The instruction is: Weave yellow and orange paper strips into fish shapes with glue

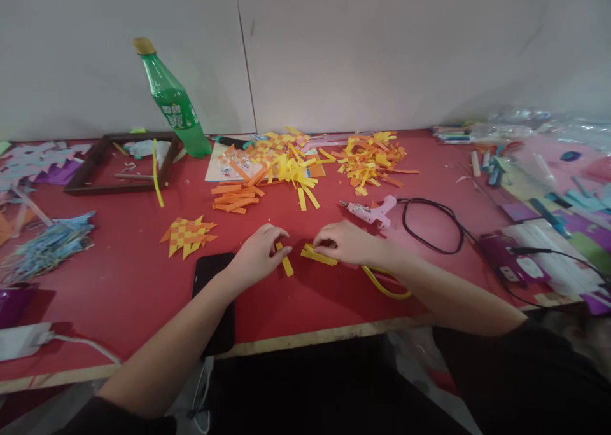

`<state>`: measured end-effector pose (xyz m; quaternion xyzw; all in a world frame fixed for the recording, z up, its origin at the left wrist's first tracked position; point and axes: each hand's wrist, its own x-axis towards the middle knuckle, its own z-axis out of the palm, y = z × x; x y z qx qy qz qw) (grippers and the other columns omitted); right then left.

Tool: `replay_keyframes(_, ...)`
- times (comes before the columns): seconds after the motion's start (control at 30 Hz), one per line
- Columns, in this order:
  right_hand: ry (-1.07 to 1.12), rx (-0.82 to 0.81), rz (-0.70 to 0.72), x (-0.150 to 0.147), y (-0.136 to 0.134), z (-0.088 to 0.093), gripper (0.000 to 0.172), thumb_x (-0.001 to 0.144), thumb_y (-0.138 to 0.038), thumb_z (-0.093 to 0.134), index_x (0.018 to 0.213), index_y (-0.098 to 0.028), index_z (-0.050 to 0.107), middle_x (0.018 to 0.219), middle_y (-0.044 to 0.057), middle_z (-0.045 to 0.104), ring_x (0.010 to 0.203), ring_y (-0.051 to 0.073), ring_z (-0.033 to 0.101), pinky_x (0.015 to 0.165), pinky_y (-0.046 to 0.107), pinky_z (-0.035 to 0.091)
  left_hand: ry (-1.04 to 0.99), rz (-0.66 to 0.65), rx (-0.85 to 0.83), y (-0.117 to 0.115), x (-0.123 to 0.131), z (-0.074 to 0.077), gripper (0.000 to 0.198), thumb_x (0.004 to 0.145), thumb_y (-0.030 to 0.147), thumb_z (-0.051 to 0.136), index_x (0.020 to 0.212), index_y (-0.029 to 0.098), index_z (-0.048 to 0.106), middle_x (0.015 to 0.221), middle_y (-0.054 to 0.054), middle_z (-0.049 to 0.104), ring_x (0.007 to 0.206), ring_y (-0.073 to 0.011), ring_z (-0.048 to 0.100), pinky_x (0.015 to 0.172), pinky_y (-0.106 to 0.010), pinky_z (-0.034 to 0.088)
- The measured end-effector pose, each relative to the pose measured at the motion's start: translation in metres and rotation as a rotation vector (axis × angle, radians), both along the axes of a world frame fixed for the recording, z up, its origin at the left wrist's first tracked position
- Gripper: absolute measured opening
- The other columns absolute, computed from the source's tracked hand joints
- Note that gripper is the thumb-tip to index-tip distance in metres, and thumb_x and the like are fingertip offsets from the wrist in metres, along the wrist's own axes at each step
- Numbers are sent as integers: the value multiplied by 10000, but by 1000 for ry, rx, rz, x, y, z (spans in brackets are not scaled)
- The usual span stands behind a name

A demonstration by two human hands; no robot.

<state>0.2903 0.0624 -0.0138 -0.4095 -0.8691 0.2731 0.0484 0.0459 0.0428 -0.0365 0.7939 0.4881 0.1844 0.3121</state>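
Note:
My left hand (260, 254) rests on the red table (124, 282) with its fingers pinched round a short yellow paper strip (285, 262). My right hand (344, 242) is curled over a small bunch of yellow paper strips (317, 255) lying flat just right of the first strip. A long yellow strip (384, 285) curves out from under my right wrist. A finished woven yellow-and-orange paper piece (188, 236) lies to the left of my left hand. A black phone (210, 298) sits under my left forearm.
Heaps of cut yellow and orange strips (286, 161) (370, 156) lie behind my hands. A pink glue gun (372, 211) with black cable (432, 225) is at right. A green bottle (174, 101) and a wooden frame (119, 165) stand back left. Craft clutter (539, 187) fills the right side.

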Motion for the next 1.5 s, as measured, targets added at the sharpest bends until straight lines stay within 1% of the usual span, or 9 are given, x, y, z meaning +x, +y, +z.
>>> replay_keyframes(0.13, -35, 22, 2, 4, -6, 5, 203, 894, -193, 549, 831, -165, 741, 904, 89, 720, 817, 185, 659, 773, 304, 461, -24, 9, -5, -1, -3, -3, 198, 892, 351, 625, 1002, 191, 587, 860, -20, 546, 666, -162, 579, 655, -319, 492)
replay_keyframes(0.23, -52, 60, -55, 6, -12, 11, 222, 925, -181, 487, 908, -156, 707, 978, 108, 687, 869, 196, 631, 784, 317, 439, -38, 14, -9, -2, -3, -4, 191, 884, 353, 631, 971, 196, 568, 846, -13, 549, 670, -163, 585, 648, -314, 494)
replay_keyframes(0.37, -82, 60, -115, 3, -19, 17, 145, 937, -217, 497, 864, -172, 614, 845, 54, 659, 733, 159, 573, 657, 287, 372, -48, 21, -7, -2, -2, -5, 171, 886, 350, 622, 947, 204, 556, 838, -11, 556, 664, -162, 586, 642, -313, 497)
replay_keyframes(0.53, -130, 35, -113, -4, -22, 13, 233, 966, -361, 512, 808, -190, 517, 770, 36, 613, 663, 155, 522, 580, 283, 280, -51, 35, -8, -3, -1, -4, 159, 893, 341, 613, 945, 200, 559, 844, -15, 567, 664, -159, 583, 639, -309, 490)
replay_keyframes(0.77, -144, 10, -35, -12, -17, 5, 76, 917, -161, 524, 844, -181, 526, 772, 35, 623, 654, 151, 525, 581, 277, 248, -31, 39, -21, -5, -1, -1, 156, 898, 339, 597, 959, 199, 564, 846, -15, 567, 676, -165, 586, 649, -314, 480)
replay_keyframes(0.93, -112, -28, 59, -17, -12, 3, 137, 893, -264, 615, 780, -192, 587, 727, 22, 636, 635, 149, 548, 580, 271, 265, -21, 33, -38, -6, 0, 1, 142, 896, 332, 595, 951, 201, 581, 827, -13, 582, 677, -169, 588, 634, -306, 467)
replay_keyframes(1.03, -80, -53, 90, -17, -9, 0, 95, 872, -229, 627, 781, -202, 630, 740, 19, 667, 655, 153, 580, 598, 270, 290, -19, 10, -52, -6, 0, 5, 120, 908, 317, 572, 924, 204, 606, 811, -16, 605, 690, -169, 597, 637, -296, 465)
replay_keyframes(1.23, 47, -86, -7, -10, -10, 12, 86, 871, -179, 576, 905, -203, 651, 760, 6, 696, 643, 131, 595, 602, 245, 360, -16, -27, -52, -4, 0, 9, 120, 913, 284, 547, 879, 209, 636, 771, -6, 616, 641, -146, 570, 594, -264, 437)
replay_keyframes(1.5, 274, -49, -106, 1, -8, 25, 208, 866, -189, 451, 766, -186, 633, 885, 49, 656, 761, 142, 585, 718, 282, 428, -15, -125, -8, -7, -1, 14, 156, 951, 288, 511, 909, 207, 638, 839, -21, 666, 726, -158, 610, 662, -272, 462)
